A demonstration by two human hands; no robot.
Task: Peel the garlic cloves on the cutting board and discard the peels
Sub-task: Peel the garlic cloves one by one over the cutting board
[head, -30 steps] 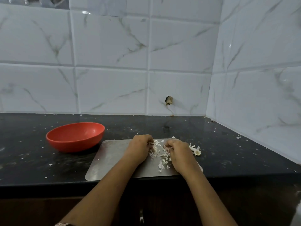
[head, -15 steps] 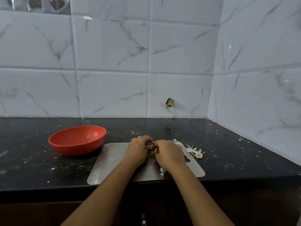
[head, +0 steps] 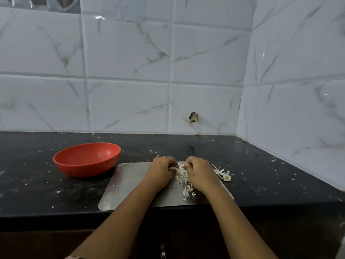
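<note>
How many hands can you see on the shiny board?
2. The left hand sits over the far middle of the metal board; the right hand is just beside it. Both pinch at the garlic peels between them.

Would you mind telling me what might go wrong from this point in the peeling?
1. The peel pile between the left hand and right hand, both pinching garlic, reaches toward the front edge of the cutting board, near the counter lip; peels may drop to the floor.
2. The garlic stem lies at the board's right edge and could be knocked off.
</note>
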